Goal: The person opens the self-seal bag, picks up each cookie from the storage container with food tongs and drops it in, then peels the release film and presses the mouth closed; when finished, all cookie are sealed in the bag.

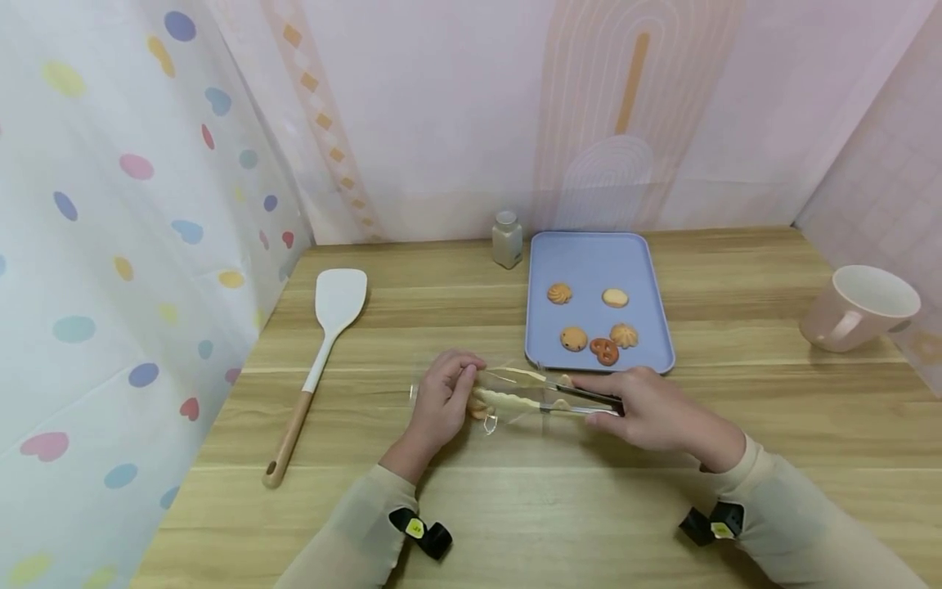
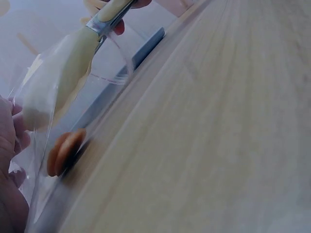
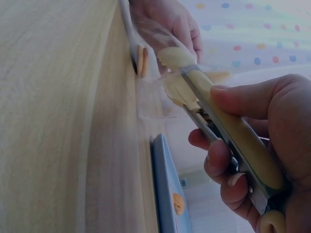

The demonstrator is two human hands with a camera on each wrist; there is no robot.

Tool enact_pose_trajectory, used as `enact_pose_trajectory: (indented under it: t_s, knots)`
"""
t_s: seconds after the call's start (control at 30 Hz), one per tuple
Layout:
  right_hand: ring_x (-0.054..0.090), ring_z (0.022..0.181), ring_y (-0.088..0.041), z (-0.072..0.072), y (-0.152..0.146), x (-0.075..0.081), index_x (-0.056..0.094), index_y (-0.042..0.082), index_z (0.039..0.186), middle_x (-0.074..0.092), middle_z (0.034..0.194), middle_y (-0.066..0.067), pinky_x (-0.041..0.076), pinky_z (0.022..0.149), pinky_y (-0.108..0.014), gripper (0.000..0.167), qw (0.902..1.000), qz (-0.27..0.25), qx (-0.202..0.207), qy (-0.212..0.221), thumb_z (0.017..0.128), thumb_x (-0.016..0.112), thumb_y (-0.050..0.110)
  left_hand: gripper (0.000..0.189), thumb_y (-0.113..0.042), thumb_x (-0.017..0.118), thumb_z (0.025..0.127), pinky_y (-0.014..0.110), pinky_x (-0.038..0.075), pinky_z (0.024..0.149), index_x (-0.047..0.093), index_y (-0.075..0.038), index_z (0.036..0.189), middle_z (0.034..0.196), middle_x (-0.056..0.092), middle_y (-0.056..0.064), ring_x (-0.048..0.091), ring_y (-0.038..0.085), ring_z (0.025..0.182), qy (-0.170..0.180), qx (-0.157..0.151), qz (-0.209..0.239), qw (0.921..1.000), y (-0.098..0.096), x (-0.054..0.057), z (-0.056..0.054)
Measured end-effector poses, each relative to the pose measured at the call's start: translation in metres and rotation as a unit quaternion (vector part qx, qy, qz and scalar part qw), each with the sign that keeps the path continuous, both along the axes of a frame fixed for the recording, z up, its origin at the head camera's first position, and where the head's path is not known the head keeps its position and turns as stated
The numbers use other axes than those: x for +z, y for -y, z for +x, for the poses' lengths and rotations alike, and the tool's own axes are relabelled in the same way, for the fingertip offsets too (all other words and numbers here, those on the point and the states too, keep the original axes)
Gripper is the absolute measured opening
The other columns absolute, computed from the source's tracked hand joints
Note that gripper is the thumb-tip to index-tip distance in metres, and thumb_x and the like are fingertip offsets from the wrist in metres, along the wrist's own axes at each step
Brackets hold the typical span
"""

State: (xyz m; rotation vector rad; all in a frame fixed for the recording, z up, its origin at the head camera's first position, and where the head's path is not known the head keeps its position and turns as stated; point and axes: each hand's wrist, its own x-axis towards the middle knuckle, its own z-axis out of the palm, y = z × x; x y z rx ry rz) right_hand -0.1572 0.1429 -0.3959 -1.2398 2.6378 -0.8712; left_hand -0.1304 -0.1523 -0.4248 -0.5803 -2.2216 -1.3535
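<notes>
The left hand (image 1: 445, 393) pinches the film of a clear, flexible plastic bag (image 1: 515, 421) between thumb and fingers. The right hand (image 1: 651, 409) is closed around a pair of metal tongs (image 3: 243, 136) with cream grips and cream scalloped tips; the thumb bears on one arm and the fingers on the other. The tong tips are located inside the bag and stand apart from each other. Two orange-brown round biscuits (image 2: 65, 153) lie against each other at the bottom of the bag, below the tips. The bag is positioned on the light wood-grain desk (image 1: 515, 507), between the two hands.

A blue rectangular tray (image 1: 589, 258) with a raised rim is located beyond the right hand. It carries five pieces: a swirled round biscuit (image 1: 559, 294) and a plain oval biscuit (image 1: 615, 298) farther back; a dotted round biscuit (image 1: 574, 339), a brown pretzel (image 1: 605, 352) and a ridged flower-shaped biscuit (image 1: 624, 335) nearer the front edge.

A small pale jar (image 1: 507, 241) stands upright just left of the tray. A white spatula (image 1: 320, 364) with a wooden handle lies at the left, blade pointing away from the person. A pale pink mug (image 1: 846, 315) stands at the far right.
</notes>
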Motion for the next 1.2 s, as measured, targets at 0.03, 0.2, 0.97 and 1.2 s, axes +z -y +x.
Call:
enact_pose_trajectory:
  t_s: [0.03, 0.2, 0.97, 1.2]
  knots:
    - [0.034, 0.044, 0.004, 0.000, -0.001, 0.000, 0.058, 0.012, 0.134, 0.036, 0.053, 0.018, 0.038, 0.045, -0.020, 0.049, 1.0000, -0.004, 0.000, 0.003, 0.088, 0.071, 0.020, 0.014, 0.013, 0.050, 0.092, 0.038, 0.046, 0.087, 0.063, 0.009, 0.092, 0.096, 0.065, 0.019, 0.058, 0.034, 0.096, 0.005, -0.001, 0.000, 1.0000, 0.000, 0.000, 0.000]
    - [0.031, 0.043, 0.004, 0.002, -0.011, 0.002, 0.059, 0.011, 0.132, 0.035, 0.054, 0.018, 0.038, 0.045, -0.020, 0.046, 0.9998, -0.015, -0.003, 0.011, 0.088, 0.071, 0.018, 0.014, 0.012, 0.051, 0.092, 0.041, 0.046, 0.088, 0.064, 0.008, 0.092, 0.096, 0.065, 0.019, 0.058, 0.033, 0.097, 0.020, 0.002, -0.003, 0.9998, 0.000, 0.002, 0.001]
    - [0.035, 0.046, 0.005, 0.010, -0.096, 0.014, 0.061, 0.000, 0.126, 0.066, 0.086, -0.002, 0.037, 0.044, -0.018, 0.048, 0.9944, -0.061, -0.079, -0.034, 0.082, 0.076, 0.010, 0.013, 0.012, 0.055, 0.090, 0.036, 0.049, 0.085, 0.065, 0.004, 0.091, 0.092, 0.066, 0.018, 0.062, 0.032, 0.090, 0.009, -0.005, -0.010, 0.9999, 0.001, -0.001, 0.000]
    - [0.024, 0.042, 0.004, 0.003, -0.111, 0.010, 0.061, 0.002, 0.128, 0.033, 0.058, 0.013, 0.031, 0.040, -0.020, 0.050, 0.9895, -0.010, -0.135, -0.053, 0.083, 0.076, 0.017, 0.012, 0.008, 0.055, 0.092, 0.038, 0.049, 0.085, 0.067, 0.003, 0.092, 0.094, 0.066, 0.012, 0.062, 0.027, 0.091, 0.013, 0.005, -0.006, 0.9999, 0.006, -0.026, -0.013]
